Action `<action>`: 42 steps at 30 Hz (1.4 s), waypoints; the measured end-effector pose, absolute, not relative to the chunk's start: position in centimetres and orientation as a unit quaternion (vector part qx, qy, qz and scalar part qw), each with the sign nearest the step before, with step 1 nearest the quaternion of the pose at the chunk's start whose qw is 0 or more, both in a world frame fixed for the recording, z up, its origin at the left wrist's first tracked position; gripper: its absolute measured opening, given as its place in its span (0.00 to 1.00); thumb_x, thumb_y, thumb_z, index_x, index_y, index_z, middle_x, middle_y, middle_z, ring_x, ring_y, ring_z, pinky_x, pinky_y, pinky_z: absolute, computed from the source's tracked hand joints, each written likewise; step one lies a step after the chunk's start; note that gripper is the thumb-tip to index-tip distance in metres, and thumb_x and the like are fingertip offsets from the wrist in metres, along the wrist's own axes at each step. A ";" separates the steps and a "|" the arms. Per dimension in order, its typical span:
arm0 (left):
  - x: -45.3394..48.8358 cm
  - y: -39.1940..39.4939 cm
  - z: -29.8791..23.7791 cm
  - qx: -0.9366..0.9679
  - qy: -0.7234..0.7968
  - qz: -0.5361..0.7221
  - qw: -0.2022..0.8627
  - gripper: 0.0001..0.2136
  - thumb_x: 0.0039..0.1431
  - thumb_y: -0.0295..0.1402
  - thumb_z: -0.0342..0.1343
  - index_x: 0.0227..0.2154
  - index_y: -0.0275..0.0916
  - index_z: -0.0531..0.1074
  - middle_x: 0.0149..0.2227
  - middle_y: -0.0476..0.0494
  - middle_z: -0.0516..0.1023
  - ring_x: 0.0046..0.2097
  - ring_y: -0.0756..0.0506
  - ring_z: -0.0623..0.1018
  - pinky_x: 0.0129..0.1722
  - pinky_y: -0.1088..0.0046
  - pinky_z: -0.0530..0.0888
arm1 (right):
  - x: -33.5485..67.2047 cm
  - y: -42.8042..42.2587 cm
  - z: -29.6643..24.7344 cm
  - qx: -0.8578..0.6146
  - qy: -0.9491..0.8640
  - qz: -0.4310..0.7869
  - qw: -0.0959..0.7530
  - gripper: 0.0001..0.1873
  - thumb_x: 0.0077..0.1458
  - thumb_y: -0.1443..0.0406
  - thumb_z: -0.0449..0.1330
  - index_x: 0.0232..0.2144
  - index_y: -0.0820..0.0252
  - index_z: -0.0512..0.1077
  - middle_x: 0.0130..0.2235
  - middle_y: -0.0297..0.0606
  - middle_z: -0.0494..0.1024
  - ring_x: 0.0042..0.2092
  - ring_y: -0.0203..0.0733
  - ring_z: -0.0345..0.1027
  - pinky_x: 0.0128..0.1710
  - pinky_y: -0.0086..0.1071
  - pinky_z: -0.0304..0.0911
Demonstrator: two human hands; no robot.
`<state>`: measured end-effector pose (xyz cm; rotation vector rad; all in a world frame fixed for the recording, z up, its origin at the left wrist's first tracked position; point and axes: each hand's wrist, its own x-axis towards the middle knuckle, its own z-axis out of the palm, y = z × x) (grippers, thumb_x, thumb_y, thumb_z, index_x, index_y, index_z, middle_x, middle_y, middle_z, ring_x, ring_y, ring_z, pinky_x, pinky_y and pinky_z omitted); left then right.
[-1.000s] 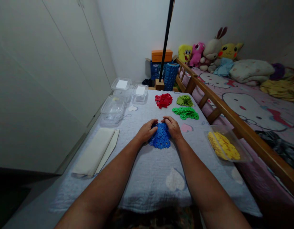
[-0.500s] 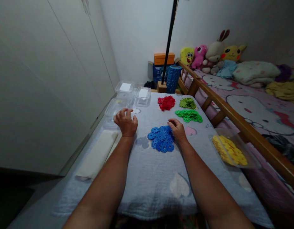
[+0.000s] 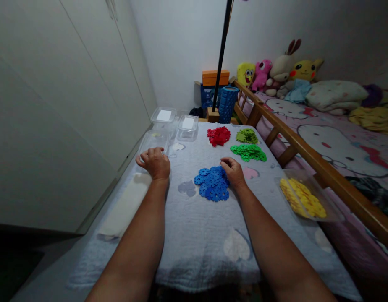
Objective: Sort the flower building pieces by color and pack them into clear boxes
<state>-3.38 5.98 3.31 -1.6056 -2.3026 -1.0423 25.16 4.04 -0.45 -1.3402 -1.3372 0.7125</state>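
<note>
My left hand (image 3: 154,162) is at the near rim of a clear plastic container (image 3: 153,140) on the left of the grey-blue cloth (image 3: 197,235), its fingers curled over that rim. My right hand (image 3: 234,171) rests on the cloth against the right edge of a flat pile of blue flower-shaped pieces (image 3: 212,184), fingers loosely bent and holding nothing. Beyond the blue pile lie a red pile (image 3: 218,135), a dark green pile (image 3: 248,152) and a lighter green pile (image 3: 247,136).
Two more clear containers (image 3: 188,126) stand at the back left. A clear tray of yellow pieces (image 3: 302,197) sits at the right edge beside a wooden bed rail (image 3: 307,151). A folded white cloth (image 3: 124,207) lies at the left. A black pole (image 3: 221,54) rises behind.
My left hand left the blue pile, swung left and came down on the near rim of the clear container. My right hand stayed at the pile's right edge.
</note>
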 end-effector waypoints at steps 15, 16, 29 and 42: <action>2.6 0.2 5.5 -0.732 -0.638 -0.236 0.030 0.10 0.61 0.31 0.55 0.45 0.45 0.76 0.46 0.37 0.79 0.53 0.33 0.70 0.54 0.52 0.65 | 25.1 3.9 -0.2 -0.557 -0.574 0.302 0.519 0.18 0.49 0.51 0.60 0.35 0.57 0.77 0.36 0.40 0.82 0.41 0.49 0.75 0.47 0.44 0.71; 2.7 -0.5 5.7 -0.742 -0.628 -0.231 0.030 0.10 0.61 0.31 0.55 0.45 0.45 0.76 0.45 0.38 0.79 0.53 0.33 0.70 0.54 0.52 0.65 | 25.0 3.8 -0.2 -0.556 -0.578 0.300 0.516 0.18 0.49 0.51 0.60 0.35 0.57 0.77 0.36 0.40 0.82 0.41 0.49 0.75 0.47 0.44 0.71; -0.1 -3.4 7.1 -0.712 -0.625 -0.320 0.003 0.13 0.59 0.44 0.62 0.43 0.45 0.76 0.52 0.39 0.76 0.57 0.34 0.71 0.61 0.51 0.64 | 24.8 3.0 1.1 -0.568 -0.654 0.158 0.474 0.14 0.55 0.57 0.57 0.38 0.56 0.78 0.41 0.44 0.82 0.48 0.54 0.72 0.55 0.49 0.64; -2.6 -0.5 3.6 -0.501 -0.654 -0.498 -0.269 0.30 0.50 0.39 0.60 0.57 0.35 0.71 0.43 0.43 0.74 0.31 0.50 0.72 0.38 0.68 0.74 | 19.4 -1.0 3.4 -0.527 -0.787 0.056 0.318 0.27 0.63 0.55 0.58 0.60 0.60 0.70 0.59 0.48 0.76 0.65 0.57 0.57 0.67 0.56 0.43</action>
